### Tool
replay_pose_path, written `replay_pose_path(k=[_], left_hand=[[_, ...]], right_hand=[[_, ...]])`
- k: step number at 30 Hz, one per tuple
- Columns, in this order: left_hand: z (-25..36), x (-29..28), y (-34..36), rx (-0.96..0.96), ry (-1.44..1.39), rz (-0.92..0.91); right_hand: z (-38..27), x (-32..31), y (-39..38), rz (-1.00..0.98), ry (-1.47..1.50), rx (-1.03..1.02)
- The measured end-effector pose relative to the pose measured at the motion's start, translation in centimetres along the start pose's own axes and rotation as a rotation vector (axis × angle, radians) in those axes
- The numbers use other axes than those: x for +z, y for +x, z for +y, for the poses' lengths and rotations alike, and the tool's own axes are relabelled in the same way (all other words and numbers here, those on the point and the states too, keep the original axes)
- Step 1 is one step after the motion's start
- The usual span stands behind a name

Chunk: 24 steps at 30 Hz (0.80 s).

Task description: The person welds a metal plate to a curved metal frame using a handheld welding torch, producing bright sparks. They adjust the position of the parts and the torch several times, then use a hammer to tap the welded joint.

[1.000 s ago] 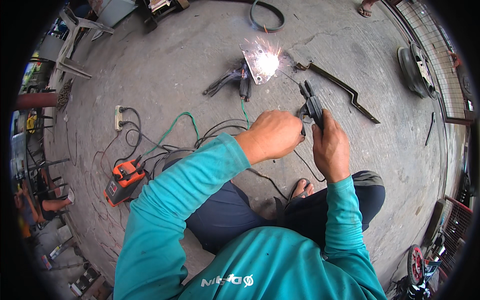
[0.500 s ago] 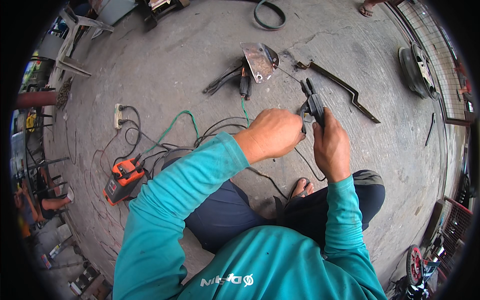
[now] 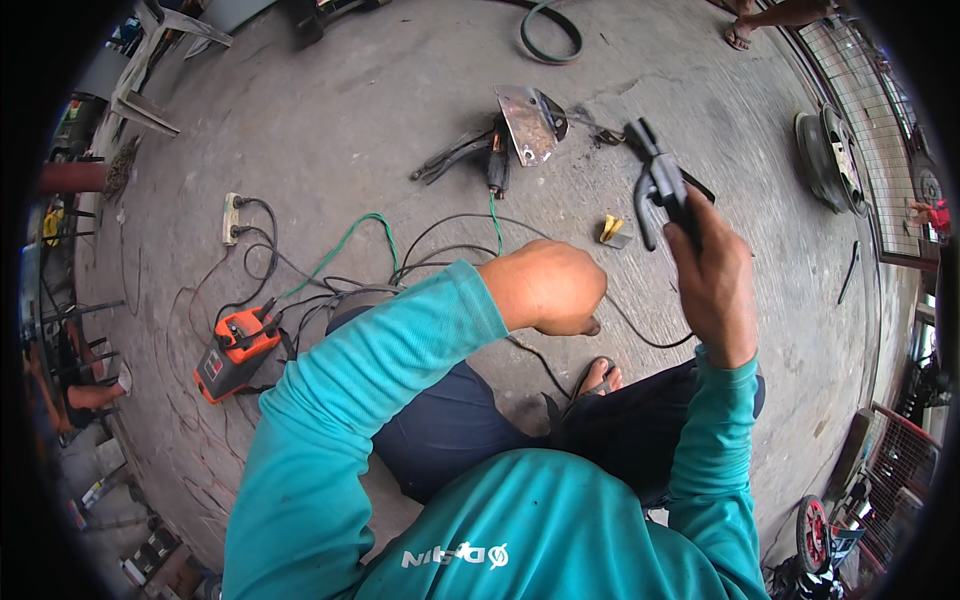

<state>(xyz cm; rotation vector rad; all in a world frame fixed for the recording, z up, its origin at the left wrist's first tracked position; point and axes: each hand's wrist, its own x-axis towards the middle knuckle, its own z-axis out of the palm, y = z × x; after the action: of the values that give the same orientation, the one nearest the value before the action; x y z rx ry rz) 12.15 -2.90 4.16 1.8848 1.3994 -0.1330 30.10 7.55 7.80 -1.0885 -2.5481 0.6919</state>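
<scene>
My right hand (image 3: 718,280) is closed round the handle of a black welding electrode holder (image 3: 660,180), its jaws pointing away from me and its lever sticking out on the left. A thin rod seems to run from the jaws toward a bent, rusty metal plate (image 3: 532,125). My left hand (image 3: 560,285) is a fist, apart from the holder; its curled fingers hide whatever it may hold. Beside the plate, a black clamp (image 3: 497,165) sits on a green lead. Between the hands and the plate, a small yellow and grey piece (image 3: 614,232) lies on the concrete.
An orange and black welding machine (image 3: 235,352) stands at left, near a power strip (image 3: 231,220). Black and green cables (image 3: 375,225) cross the floor. A wheel rim (image 3: 830,160) is at right, a rubber loop (image 3: 550,35) at the far side. Another person's foot (image 3: 738,35) shows upper right.
My right hand has moved right with the electrode holder, away from my left hand. My left fist has dropped slightly nearer me. The yellow and grey piece has come into plain sight.
</scene>
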Motion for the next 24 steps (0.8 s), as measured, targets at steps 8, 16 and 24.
replay_pose_path(k=[8,16,24], left_hand=[[0.1,0.3,1.8,0.070,-0.266,0.745],[-0.1,0.7,2.6,-0.009,-0.251,0.724],[-0.2,0.5,2.8,-0.019,-0.239,0.694]], right_hand=[[0.7,0.6,1.2,0.040,-0.157,0.009],[1.4,1.9,1.2,0.012,-0.252,0.013],[2.0,2.3,1.4,0.012,-0.245,0.009]])
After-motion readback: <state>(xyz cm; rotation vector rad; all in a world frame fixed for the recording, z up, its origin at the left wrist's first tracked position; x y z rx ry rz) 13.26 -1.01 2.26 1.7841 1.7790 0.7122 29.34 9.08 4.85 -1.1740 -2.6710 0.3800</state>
